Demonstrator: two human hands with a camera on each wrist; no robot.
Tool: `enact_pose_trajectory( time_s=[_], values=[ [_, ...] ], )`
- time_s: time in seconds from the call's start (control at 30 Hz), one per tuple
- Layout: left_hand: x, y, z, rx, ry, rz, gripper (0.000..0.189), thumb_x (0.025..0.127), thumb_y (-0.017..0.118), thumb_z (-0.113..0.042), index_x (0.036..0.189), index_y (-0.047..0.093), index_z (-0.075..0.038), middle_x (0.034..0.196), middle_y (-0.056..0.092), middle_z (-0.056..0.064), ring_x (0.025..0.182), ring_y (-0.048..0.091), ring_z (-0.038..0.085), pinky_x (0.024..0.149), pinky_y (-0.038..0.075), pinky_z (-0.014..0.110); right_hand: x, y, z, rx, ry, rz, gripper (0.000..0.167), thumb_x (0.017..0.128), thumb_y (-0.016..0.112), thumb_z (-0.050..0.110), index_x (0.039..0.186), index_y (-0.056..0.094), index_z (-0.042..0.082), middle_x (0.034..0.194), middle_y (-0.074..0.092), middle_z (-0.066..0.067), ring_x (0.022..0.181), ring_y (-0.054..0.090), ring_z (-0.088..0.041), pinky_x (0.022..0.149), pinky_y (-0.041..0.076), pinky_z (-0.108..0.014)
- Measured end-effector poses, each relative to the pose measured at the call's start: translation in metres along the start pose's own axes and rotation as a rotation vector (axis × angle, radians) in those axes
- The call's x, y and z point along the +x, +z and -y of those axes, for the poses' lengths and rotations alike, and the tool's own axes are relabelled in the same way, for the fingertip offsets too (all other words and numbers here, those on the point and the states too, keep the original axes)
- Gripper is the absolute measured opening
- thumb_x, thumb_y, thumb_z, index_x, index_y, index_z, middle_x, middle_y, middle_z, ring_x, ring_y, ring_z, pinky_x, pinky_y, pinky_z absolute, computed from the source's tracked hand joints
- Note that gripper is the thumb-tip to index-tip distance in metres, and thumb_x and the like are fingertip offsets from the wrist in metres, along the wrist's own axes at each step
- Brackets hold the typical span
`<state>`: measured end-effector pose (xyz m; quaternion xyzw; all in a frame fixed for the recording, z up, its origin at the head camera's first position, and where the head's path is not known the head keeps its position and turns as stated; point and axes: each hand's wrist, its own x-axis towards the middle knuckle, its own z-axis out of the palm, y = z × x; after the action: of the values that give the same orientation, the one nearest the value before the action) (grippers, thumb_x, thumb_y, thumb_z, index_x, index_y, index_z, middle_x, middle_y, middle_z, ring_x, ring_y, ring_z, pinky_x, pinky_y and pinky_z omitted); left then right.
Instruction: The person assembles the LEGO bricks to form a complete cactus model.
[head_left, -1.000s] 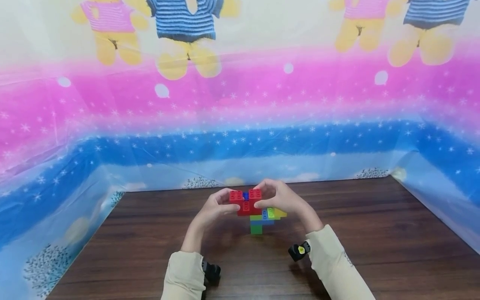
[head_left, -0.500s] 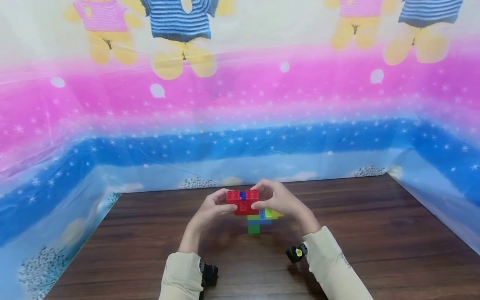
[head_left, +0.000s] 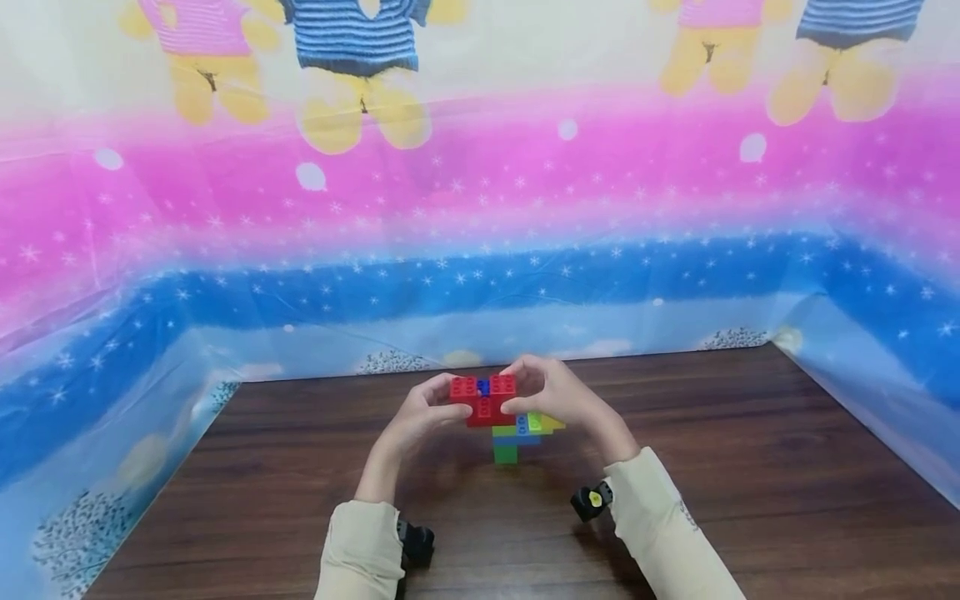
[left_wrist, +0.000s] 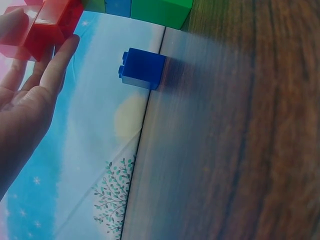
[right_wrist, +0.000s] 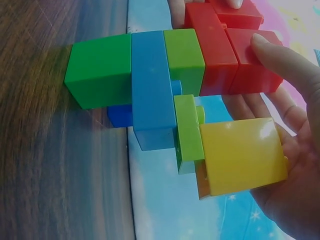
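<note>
A model of toy building bricks stands between my hands: a green brick point(right_wrist: 100, 70) at the bottom, a light blue brick point(right_wrist: 152, 85), a lime brick point(right_wrist: 185, 60) and red bricks point(head_left: 484, 408) on top. On one side, a thin lime brick point(right_wrist: 187, 130) carries a yellow brick point(right_wrist: 242, 155). My left hand point(head_left: 420, 421) pinches the left red brick, thumb in front, fingers behind. With thumb and fingers, my right hand point(head_left: 566, 402) grips the right red brick. Whether the green base touches the table cannot be told.
A loose dark blue brick point(left_wrist: 142, 68) stands on the wooden table point(head_left: 300, 500), behind the model. A printed cloth point(head_left: 480, 283) hangs along the table's back and sides. Black wrist cameras sit below both hands.
The head view has shifted slightly, so hands, model and background all appear a little further left. Both hands keep the same hold on the red bricks.
</note>
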<state>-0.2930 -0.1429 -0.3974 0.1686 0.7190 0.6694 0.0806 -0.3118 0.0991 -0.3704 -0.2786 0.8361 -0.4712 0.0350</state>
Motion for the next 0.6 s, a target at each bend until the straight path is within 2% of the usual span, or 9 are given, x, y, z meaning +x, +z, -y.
enact_pose_trajectory(
  time_s=[0.3,0.6],
  values=[
    [0.0016,-0.0024,-0.0013,0.002,0.011,-0.008,0.038,0.089,0.065,-0.010,0.125,0.054,-0.003,0.107,0.065,-0.005,0.102,0.063,0.013,0.096,0.054,0.041,0.0018,0.0014,0.0032,-0.034,-0.010,-0.026,0.033,0.082,0.078,0.020,0.110,0.062,0.014,0.107,0.067,-0.005,0.106,0.063,-0.022,0.088,0.056,-0.041],
    [0.0000,-0.0001,0.0017,-0.017,0.003,0.005,0.037,0.089,0.065,-0.008,0.124,0.054,-0.002,0.104,0.065,-0.006,0.100,0.063,0.013,0.099,0.051,0.048,-0.0024,0.0029,0.0056,-0.064,0.014,-0.020,0.033,0.083,0.078,0.021,0.111,0.062,0.015,0.105,0.067,-0.003,0.102,0.064,-0.020,0.089,0.055,-0.041]
  ],
)
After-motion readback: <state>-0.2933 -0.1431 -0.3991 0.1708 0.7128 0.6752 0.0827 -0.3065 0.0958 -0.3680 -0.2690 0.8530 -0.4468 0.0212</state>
